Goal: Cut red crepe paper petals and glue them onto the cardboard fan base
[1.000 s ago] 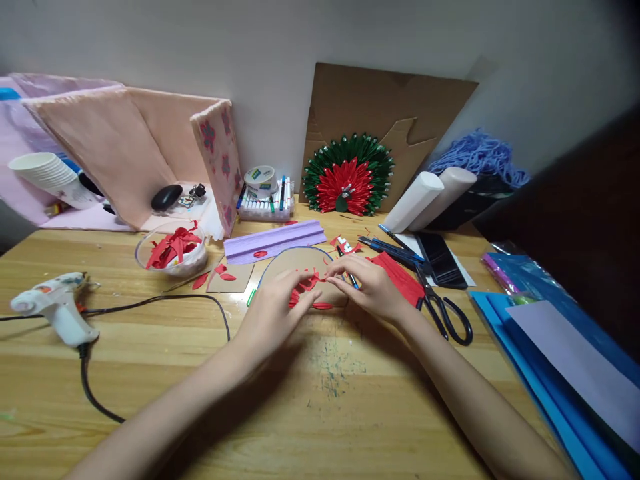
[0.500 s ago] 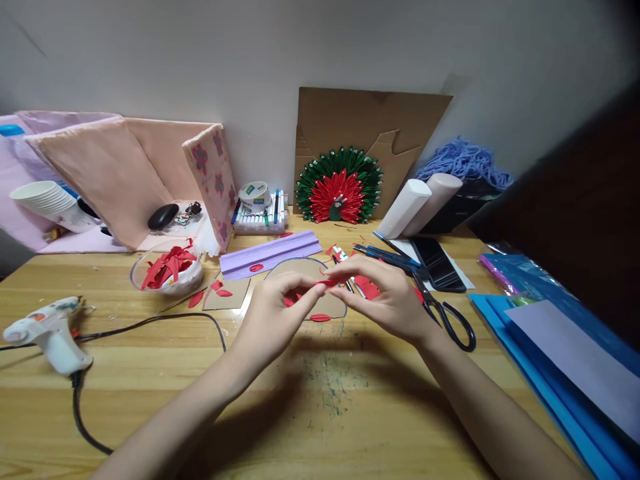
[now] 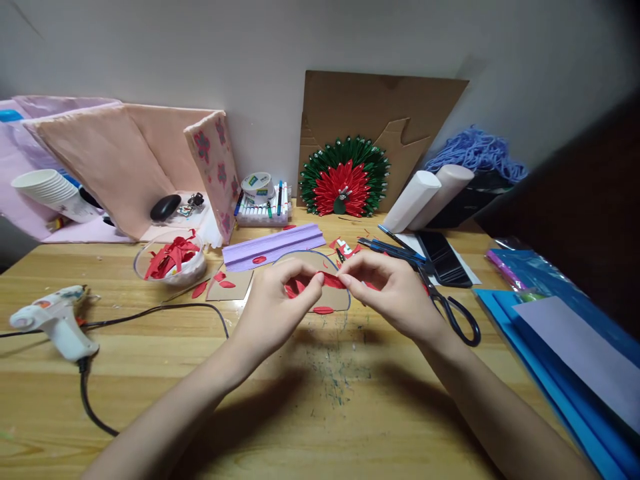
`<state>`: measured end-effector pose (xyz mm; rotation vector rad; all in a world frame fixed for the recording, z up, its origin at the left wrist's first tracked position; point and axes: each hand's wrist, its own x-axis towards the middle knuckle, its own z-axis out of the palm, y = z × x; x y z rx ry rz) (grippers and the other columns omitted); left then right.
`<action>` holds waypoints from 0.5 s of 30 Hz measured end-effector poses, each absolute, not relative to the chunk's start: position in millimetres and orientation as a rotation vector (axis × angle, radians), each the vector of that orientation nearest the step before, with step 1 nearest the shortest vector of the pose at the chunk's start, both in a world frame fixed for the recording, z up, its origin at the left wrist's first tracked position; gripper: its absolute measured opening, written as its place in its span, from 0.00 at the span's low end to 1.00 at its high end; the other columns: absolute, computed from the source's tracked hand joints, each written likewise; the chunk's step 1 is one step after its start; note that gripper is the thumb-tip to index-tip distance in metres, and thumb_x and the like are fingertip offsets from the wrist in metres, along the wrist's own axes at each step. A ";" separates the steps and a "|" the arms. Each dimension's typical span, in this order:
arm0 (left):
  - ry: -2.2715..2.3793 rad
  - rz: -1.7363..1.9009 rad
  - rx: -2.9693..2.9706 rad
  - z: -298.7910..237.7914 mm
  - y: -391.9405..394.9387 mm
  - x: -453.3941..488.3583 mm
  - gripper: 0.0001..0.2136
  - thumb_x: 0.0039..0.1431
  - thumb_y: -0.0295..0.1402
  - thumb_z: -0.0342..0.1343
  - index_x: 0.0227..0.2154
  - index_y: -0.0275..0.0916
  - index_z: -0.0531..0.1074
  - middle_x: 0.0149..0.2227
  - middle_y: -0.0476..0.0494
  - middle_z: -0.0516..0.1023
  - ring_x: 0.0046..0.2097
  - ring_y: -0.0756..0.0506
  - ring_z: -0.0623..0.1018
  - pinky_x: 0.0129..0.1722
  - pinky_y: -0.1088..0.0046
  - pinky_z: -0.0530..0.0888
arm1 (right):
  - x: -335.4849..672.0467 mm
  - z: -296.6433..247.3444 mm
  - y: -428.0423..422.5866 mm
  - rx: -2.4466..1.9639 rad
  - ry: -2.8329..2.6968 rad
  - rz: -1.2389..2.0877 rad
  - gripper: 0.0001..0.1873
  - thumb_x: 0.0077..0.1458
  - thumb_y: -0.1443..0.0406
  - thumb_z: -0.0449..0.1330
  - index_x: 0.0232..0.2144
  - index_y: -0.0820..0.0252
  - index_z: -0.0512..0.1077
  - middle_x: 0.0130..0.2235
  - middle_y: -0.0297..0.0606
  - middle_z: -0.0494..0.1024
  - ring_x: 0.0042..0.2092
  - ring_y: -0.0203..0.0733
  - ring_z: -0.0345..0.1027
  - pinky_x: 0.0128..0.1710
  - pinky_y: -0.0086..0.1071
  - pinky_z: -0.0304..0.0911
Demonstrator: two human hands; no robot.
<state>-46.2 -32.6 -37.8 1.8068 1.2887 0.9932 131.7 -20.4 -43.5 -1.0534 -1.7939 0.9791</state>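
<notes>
Between my two hands a small red crepe paper petal [image 3: 331, 280] is stretched. My left hand [image 3: 285, 293] pinches its left end between thumb and fingers. The right end is gripped by the fingertips of my right hand [image 3: 385, 283]. Below them lies a rounded cardboard piece [image 3: 305, 258] with a blue outlined edge, partly covered by my hands. One loose red petal [image 3: 323, 310] rests at its front edge, and more red paper shows behind my left fingers. A purple crepe paper strip [image 3: 280, 244] lies just behind.
At left are a glue gun [image 3: 60, 320] with its cord and a bowl [image 3: 173, 260] of red scraps. Black-handled scissors [image 3: 457, 317], a phone [image 3: 443, 259] and blue sheets [image 3: 505, 320] lie right. A red-green peacock craft [image 3: 345, 177] leans against cardboard [image 3: 370, 100] at the back.
My right fingers have closed onto the red petal, which now spans between both hands. My right hand looked more open half a second ago. The view has shifted slightly.
</notes>
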 end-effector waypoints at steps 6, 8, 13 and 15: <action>1.283 0.924 1.788 -39.6 -32.4 -44.4 0.07 0.56 0.33 0.54 0.28 0.37 0.74 0.26 0.49 0.75 0.28 0.51 0.70 0.28 0.76 0.65 | 128.9 -43.6 -23.4 -1.025 -1.738 1.050 0.05 0.53 0.66 0.60 0.34 0.61 0.72 0.33 0.36 0.76 0.35 0.36 0.70 0.35 0.30 0.66; 1.286 0.896 1.782 -40.5 -33.5 -43.2 0.07 0.56 0.34 0.54 0.29 0.37 0.74 0.26 0.49 0.75 0.28 0.51 0.69 0.27 0.76 0.64 | 128.6 -43.7 -24.5 -1.036 -1.755 1.032 0.03 0.53 0.67 0.59 0.31 0.61 0.72 0.32 0.36 0.76 0.34 0.36 0.69 0.34 0.30 0.66; 1.263 0.844 1.728 -41.3 -34.6 -42.2 0.08 0.56 0.35 0.54 0.29 0.36 0.74 0.28 0.48 0.77 0.29 0.50 0.70 0.28 0.76 0.64 | 128.7 -44.0 -24.2 -1.074 -1.808 0.990 0.03 0.54 0.67 0.58 0.32 0.60 0.72 0.31 0.35 0.76 0.34 0.36 0.70 0.34 0.29 0.65; 1.235 0.822 1.694 -41.3 -34.7 -42.6 0.08 0.57 0.35 0.53 0.30 0.36 0.74 0.28 0.48 0.77 0.30 0.50 0.71 0.29 0.76 0.65 | 129.0 -44.1 -23.8 -1.077 -1.855 0.948 0.04 0.54 0.68 0.58 0.33 0.60 0.72 0.32 0.35 0.76 0.35 0.36 0.70 0.35 0.30 0.66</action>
